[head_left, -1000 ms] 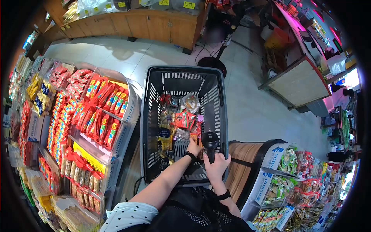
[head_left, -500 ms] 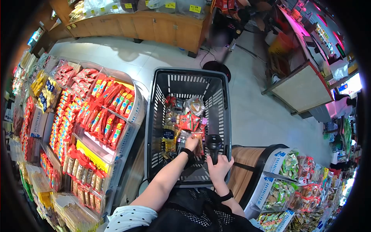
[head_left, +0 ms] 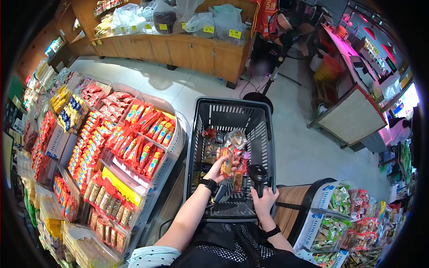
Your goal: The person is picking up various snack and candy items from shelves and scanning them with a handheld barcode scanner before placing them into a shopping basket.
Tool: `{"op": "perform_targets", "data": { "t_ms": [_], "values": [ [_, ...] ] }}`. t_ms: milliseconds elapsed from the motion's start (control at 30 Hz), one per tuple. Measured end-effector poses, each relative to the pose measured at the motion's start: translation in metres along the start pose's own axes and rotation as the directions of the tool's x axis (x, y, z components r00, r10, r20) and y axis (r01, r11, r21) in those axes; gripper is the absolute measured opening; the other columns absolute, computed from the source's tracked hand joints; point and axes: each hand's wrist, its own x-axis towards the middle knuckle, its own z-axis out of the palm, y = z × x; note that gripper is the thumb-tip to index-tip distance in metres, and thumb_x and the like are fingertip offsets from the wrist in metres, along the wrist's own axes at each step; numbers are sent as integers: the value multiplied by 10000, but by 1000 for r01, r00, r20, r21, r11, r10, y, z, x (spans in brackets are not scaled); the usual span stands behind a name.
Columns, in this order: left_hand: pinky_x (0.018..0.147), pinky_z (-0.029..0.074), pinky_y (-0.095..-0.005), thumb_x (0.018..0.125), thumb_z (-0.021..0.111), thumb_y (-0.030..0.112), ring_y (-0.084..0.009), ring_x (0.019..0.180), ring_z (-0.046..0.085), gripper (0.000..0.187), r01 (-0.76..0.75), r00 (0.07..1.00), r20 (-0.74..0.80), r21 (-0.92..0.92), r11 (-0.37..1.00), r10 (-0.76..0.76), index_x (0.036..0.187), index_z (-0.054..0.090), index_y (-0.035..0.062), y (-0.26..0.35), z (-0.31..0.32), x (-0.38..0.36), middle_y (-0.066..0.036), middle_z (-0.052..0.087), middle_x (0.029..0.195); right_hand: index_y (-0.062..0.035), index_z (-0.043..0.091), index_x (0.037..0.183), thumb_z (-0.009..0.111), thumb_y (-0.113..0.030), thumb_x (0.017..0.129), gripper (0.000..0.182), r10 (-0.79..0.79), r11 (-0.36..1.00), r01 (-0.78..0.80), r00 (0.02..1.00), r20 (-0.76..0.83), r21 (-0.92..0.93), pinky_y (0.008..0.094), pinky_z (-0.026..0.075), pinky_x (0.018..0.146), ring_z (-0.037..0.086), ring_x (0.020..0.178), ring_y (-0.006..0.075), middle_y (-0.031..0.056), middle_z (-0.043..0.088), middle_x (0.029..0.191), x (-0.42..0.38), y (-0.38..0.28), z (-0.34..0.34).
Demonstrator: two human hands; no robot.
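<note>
Inside the dark grey basket, my left hand has its fingers wrapped round an orange-brown snack packet. Several small snack packets lie on the basket floor, among them a reddish-brown packet just right of my left hand. At the basket's near right side, my right hand is closed round the handle of a black handheld scanner. The scanner's head points away from me, over the basket. Each wrist has a black band.
A snack display with red-wrapped packets stands to the left, another display to the lower right. A wooden cabinet runs across the back. A counter and a fan are at the upper right.
My left hand has come up from the packets with one packet in its grasp. The basket, both hands and the surroundings appear further right and lower in the view.
</note>
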Motion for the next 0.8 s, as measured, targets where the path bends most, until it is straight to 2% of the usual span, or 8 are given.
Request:
{"op": "perform_targets", "data": {
  "t_ms": [67, 167, 367, 567, 633, 667, 700, 800],
  "values": [
    [519, 459, -239, 909, 414, 422, -173, 841, 604, 393, 93, 995, -46, 172, 981, -86, 1159, 461, 122, 1, 9, -4, -109, 572, 1118, -7, 617, 746, 665, -274, 731, 272, -22, 1000, 22, 1000, -18, 20, 442, 274, 906, 481, 900, 324, 140, 569, 763, 1, 1, 1],
    [485, 450, -228, 894, 411, 491, -162, 869, 609, 477, 127, 991, 25, 172, 977, -133, 1192, 451, 121, 3, 22, 0, -95, 558, 1151, -29, 615, 865, 644, -283, 749, 281, -51, 994, 52, 999, -13, 94, 489, 234, 941, 532, 838, 272, 94, 593, 781, 2, 2, 3],
    [483, 450, -199, 877, 384, 560, -108, 736, 612, 529, 274, 948, 47, 381, 883, -315, 1149, 465, 113, 19, 41, 40, -105, 596, 1079, -56, 616, 856, 623, -246, 762, 212, -53, 987, 53, 999, -2, 149, 435, 242, 934, 499, 918, 296, 102, 590, 805, 6, 7, -2],
    [501, 488, -211, 875, 478, 472, -129, 620, 619, 439, 262, 959, -51, 541, 799, -280, 1078, 499, 83, 19, 62, 35, -105, 616, 906, -60, 613, 843, 616, -245, 768, 199, -60, 990, 60, 998, -8, 126, 434, 226, 963, 522, 849, 257, 90, 604, 795, -4, 18, 8],
    [576, 487, -239, 892, 457, 453, -102, 781, 594, 420, 135, 981, 5, 700, 702, -194, 1088, 556, 94, 11, 39, 39, -25, 601, 954, -52, 610, 830, 615, -243, 774, 199, -70, 995, 73, 997, -39, 71, 433, 229, 964, 519, 844, 261, 89, 610, 790, -8, 26, 15],
    [635, 501, -263, 898, 486, 381, -109, 826, 582, 347, 142, 973, 35, 683, 716, -226, 1062, 570, 87, 15, 49, 23, -35, 586, 983, 27, 602, 918, 642, -290, 750, 361, -1, 997, 1, 1000, 1, 83, 465, 231, 966, 496, 934, 306, 153, 599, 873, -12, 23, 10],
    [659, 505, -259, 898, 504, 332, -111, 879, 572, 316, -81, 988, 153, 670, 738, -30, 1079, 556, 79, 14, 58, -1, -37, 580, 988, 16, 613, 872, 652, -298, 745, 340, -17, 998, 18, 1000, -12, 64, 468, 234, 969, 496, 905, 316, 161, 600, 863, -15, 23, 10],
    [646, 496, -243, 902, 499, 322, -97, 854, 566, 346, -197, 980, 154, 711, 675, 124, 1141, 514, 73, 18, 48, -55, -22, 579, 988, -30, 622, 753, 578, -247, 822, 232, -59, 998, 60, 997, -58, 2, 403, 247, 953, 524, 803, 242, 48, 628, 673, -26, 20, 9]
  ]
}}
